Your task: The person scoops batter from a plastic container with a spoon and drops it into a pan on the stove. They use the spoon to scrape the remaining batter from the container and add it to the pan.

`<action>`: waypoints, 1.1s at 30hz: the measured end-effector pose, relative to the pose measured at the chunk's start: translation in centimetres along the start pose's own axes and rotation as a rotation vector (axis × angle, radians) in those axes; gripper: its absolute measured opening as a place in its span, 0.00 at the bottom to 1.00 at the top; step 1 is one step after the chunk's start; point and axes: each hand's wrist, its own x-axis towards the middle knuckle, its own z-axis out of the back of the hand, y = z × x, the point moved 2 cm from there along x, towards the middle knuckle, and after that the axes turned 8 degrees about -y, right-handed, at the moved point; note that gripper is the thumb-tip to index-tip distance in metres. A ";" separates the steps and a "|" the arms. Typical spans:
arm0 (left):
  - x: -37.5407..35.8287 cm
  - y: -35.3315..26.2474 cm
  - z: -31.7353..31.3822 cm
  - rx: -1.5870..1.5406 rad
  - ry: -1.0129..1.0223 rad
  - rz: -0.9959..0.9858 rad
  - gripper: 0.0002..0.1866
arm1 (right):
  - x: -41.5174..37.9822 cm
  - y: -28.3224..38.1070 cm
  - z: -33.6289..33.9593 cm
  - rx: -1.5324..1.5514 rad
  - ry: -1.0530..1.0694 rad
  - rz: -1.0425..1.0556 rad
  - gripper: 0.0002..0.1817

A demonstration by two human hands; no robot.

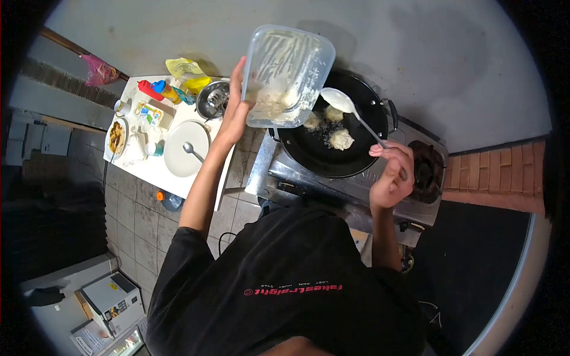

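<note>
Black printed T-shirt (285, 291) sits nearest my camera. I log the left hand (238, 113) grasping one side of a translucent plastic container (291, 74), white batter smeared inside. Right hand (393, 173): fingers pinched around the handle of a batter-coated spoon (339, 100), its bowl above the black wok (332, 164). Battered pieces (341, 140) lie within the wok.

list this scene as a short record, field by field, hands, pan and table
left hand: grips a plastic tub, pale residue smeared inside
right hand: holds a spoon by its handle, bowl end over the pan
pan: black, on the stove
in pan: at least three pale lumps
table: white, left of the stove
on table: plate with another spoon, metal bowl, red bottle
</note>
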 end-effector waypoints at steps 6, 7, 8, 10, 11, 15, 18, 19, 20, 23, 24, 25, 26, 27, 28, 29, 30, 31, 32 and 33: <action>2.3 -1.1 -3.0 -0.083 0.263 0.034 0.41 | 1.3 0.8 -2.4 -0.003 0.383 0.224 0.15; 2.6 -1.4 -3.3 -0.080 0.319 0.018 0.40 | 1.6 1.1 -3.1 -0.057 0.440 0.328 0.17; 2.8 -1.4 -3.6 -0.084 0.343 0.004 0.41 | 1.7 1.3 -3.5 -0.111 0.499 0.429 0.19; 3.0 -1.8 -4.0 -0.103 0.354 -0.015 0.41 | 2.3 1.2 -4.3 -0.148 0.515 0.478 0.19; 2.9 -2.0 -4.3 -0.121 0.359 -0.027 0.41 | 2.3 1.1 -4.4 -0.178 0.538 0.527 0.20; 2.8 -2.0 -4.9 -0.202 0.332 -0.012 0.42 | 2.0 1.0 -4.1 -0.177 0.558 0.502 0.16; 2.8 -1.5 -4.4 -0.192 0.300 0.002 0.42 | 2.0 1.6 -2.5 -0.162 0.600 0.479 0.15; 2.9 -1.5 -4.2 -0.161 0.306 0.004 0.42 | 2.4 1.8 -2.1 -0.159 0.601 0.481 0.15; 2.9 -1.6 -4.1 -0.130 0.313 0.005 0.42 | 2.8 1.9 -1.6 -0.169 0.613 0.465 0.15; 2.8 -3.0 -4.2 -0.089 0.345 -0.046 0.42 | 3.5 2.2 -1.6 -0.172 0.598 0.439 0.15; 3.0 -2.9 -4.3 -0.091 0.347 -0.046 0.42 | 3.7 2.3 -2.0 -0.157 0.577 0.439 0.14; 3.2 -2.8 -4.5 -0.082 0.365 -0.088 0.42 | 3.9 2.4 -2.4 -0.143 0.558 0.436 0.14; 3.2 -2.7 -4.6 -0.073 0.387 -0.128 0.42 | 4.0 2.3 -2.8 -0.147 0.561 0.428 0.14; 3.3 -2.6 -4.7 -0.075 0.390 -0.128 0.42 | 4.1 2.1 -3.4 -0.144 0.553 0.435 0.14; 3.4 -2.6 -4.7 -0.096 0.387 -0.125 0.42 | 4.1 2.1 -4.0 -0.141 0.546 0.441 0.14; 3.3 -2.6 -4.8 -0.114 0.382 -0.125 0.42 | 3.7 2.0 -4.1 -0.141 0.543 0.440 0.14; 3.3 -2.7 -4.8 -0.110 0.382 -0.128 0.42 | 3.2 1.9 -4.1 -0.129 0.546 0.425 0.14; 3.1 -2.6 -4.8 -0.106 0.355 -0.109 0.43 | 2.7 1.9 -3.7 -0.117 0.548 0.409 0.14; 2.9 -2.5 -4.7 -0.104 0.328 -0.087 0.43 | 2.3 2.0 -3.3 -0.096 0.553 0.387 0.14; 2.6 -2.3 -4.7 -0.101 0.327 -0.088 0.43 | 2.0 2.2 -2.7 -0.094 0.551 0.387 0.14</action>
